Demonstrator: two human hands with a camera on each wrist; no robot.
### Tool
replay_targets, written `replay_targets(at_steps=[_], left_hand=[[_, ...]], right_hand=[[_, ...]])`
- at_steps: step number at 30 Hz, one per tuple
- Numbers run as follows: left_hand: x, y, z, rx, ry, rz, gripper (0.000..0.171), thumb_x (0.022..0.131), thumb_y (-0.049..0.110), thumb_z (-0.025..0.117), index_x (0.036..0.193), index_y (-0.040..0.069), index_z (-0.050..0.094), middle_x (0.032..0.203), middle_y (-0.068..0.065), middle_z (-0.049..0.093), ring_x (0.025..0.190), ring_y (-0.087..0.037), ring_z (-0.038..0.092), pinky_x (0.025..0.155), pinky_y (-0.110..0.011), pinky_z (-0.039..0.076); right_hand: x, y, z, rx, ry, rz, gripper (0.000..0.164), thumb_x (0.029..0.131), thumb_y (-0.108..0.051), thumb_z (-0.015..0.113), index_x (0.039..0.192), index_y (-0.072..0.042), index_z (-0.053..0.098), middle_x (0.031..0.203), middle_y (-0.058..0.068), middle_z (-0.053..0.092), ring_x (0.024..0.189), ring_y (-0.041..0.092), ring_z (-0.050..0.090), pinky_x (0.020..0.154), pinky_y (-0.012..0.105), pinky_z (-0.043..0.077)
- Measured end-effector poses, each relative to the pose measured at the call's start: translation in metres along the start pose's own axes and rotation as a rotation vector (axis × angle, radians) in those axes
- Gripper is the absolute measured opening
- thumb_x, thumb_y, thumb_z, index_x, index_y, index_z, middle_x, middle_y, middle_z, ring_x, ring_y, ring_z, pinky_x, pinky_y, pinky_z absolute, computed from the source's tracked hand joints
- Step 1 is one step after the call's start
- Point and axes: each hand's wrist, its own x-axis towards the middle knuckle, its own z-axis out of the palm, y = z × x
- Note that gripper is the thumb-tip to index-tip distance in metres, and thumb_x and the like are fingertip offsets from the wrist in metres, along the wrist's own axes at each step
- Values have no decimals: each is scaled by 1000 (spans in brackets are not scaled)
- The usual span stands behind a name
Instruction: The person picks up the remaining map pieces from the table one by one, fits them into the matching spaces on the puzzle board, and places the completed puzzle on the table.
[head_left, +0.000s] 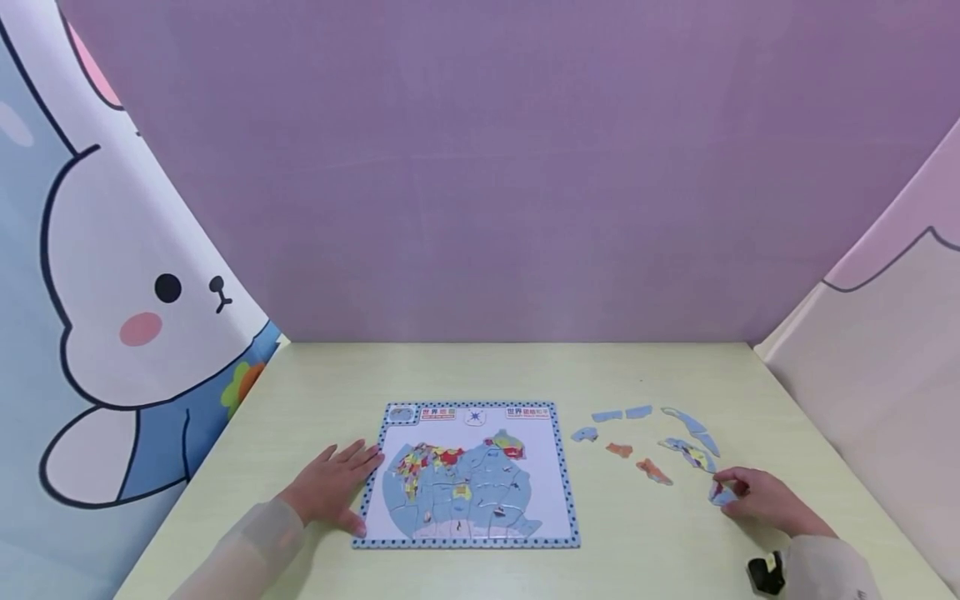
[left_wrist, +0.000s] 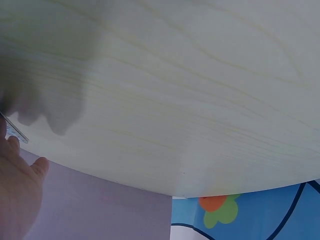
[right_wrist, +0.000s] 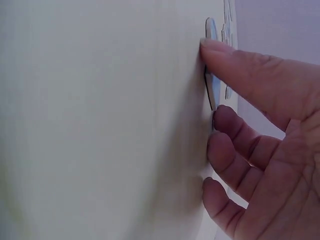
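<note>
A world-map jigsaw board (head_left: 551, 492) with a blue dotted border lies on the table, partly filled with fitted pieces. My left hand (head_left: 333, 485) rests at the board's left edge with fingers spread, fingertips and thumb on the border. To the right, my right hand (head_left: 767, 500) pinches a blue puzzle piece (head_left: 722, 497) between thumb and fingers. In the right wrist view this piece (right_wrist: 213, 92) appears edge-on, close over the table. Just beyond it lies a blue-and-yellow map piece (head_left: 693, 454).
Several loose pieces lie right of the board, among them an orange piece (head_left: 654, 472), a smaller orange piece (head_left: 619, 450) and a curved blue piece (head_left: 684, 419). A purple backdrop (head_left: 517, 208) rises behind the table (head_left: 330, 375). Printed cloths hang at both sides.
</note>
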Motion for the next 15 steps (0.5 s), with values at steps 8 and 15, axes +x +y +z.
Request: replay_targets(at_steps=[8, 15], left_hand=[[0, 1, -1, -1, -5, -5, 109, 61, 70, 72, 144, 7, 42, 149, -10, 41, 140, -36, 27, 108, -61, 23], [0, 2, -3, -2, -27, -26, 108, 61, 70, 72, 145, 8, 41, 150, -8, 39, 141, -34, 26, 109, -61, 21]], right_hand=[[-1, 1, 1, 10, 3, 26, 36, 76, -9, 73, 108, 7, 64, 80, 2, 52, 71, 12, 44, 63, 27, 39], [3, -1, 1, -14, 14, 14, 34, 75, -8, 75, 103, 5, 64, 83, 3, 55, 75, 16, 47, 67, 33, 42]])
